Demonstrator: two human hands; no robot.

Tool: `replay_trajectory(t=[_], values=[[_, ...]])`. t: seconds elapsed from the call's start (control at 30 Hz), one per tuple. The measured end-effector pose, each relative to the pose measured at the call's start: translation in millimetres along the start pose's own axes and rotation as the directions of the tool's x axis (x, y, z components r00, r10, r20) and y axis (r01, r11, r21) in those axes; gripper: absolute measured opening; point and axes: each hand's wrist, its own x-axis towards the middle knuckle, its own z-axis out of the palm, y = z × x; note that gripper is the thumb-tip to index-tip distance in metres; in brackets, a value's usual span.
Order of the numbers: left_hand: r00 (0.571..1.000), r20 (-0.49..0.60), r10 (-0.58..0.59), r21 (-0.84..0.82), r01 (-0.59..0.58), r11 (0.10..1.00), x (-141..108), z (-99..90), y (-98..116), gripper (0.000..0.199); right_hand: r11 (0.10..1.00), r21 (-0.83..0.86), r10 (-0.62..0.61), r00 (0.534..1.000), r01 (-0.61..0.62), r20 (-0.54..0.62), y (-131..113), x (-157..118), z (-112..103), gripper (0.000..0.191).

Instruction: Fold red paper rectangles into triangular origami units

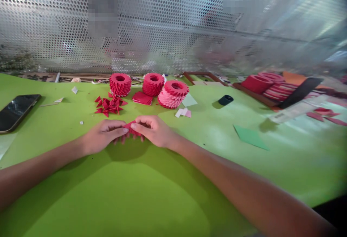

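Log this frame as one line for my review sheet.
left hand: pinches red folded paper | right hand: pinches same piece | nearby: red paper triangles; red folded-paper rings; smartphone

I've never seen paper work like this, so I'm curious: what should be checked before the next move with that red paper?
1. Red paper piece held firmly: ok, pinched between the left hand and right hand.
2. Its folds neat: cannot tell, the fingers hide most of it.
3. Loose red folded triangles within reach: ok, lying just beyond the hands.
4. Red-and-pink paper ring clear of the hands: ok, standing apart from them.
5. Smartphone out of the way: ok, lying off to the left, apart from the left hand.
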Motion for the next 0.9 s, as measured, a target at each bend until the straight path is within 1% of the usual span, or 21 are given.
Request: replay_trajectory(t=[0.13,0.23,0.4,0.5,0.67,0.77,0.9], values=[[1.000,0.010,0.005,-0.013,-0.005,1.000,1.1,-1.0,0.1,0.031,1.000,0.010,-0.007,0.999,0.007,0.031,1.6,0.2,-1.5,0.029],[1.000,0.031,0.005,-0.033,-0.004,0.999,1.8,-2.0,1.0,0.031,0.999,0.030,-0.021,0.999,0.020,0.034,1.9,0.2,-1.6,0.029],[0.999,0.035,0.001,-0.040,0.000,0.999,2.5,-2.2,2.0,0.032,0.998,0.055,-0.030,0.999,0.028,0.033,-0.7,-1.0,-2.3,0.029],[0.999,0.040,0.004,0.002,-0.005,1.000,2.1,-2.0,2.7,0.032,1.000,0.023,-0.017,0.999,0.016,0.037,-0.5,-2.0,-3.0,0.029],[1.000,0.015,0.002,0.059,-0.003,0.998,1.0,-1.4,0.8,0.040,0.997,-0.081,0.004,0.998,0.002,0.069,0.7,-3.5,-4.0,0.032],[1.000,0.011,-0.007,0.127,0.005,0.992,1.6,-0.6,-1.3,0.040,0.991,-0.137,-0.001,0.997,0.012,0.080,-1.4,-3.9,-4.9,0.030],[1.000,-0.014,0.016,0.226,-0.013,0.974,3.0,1.4,-0.5,0.038,0.989,-0.150,-0.006,0.996,0.019,0.085,-5.2,-3.9,-7.2,0.028]])
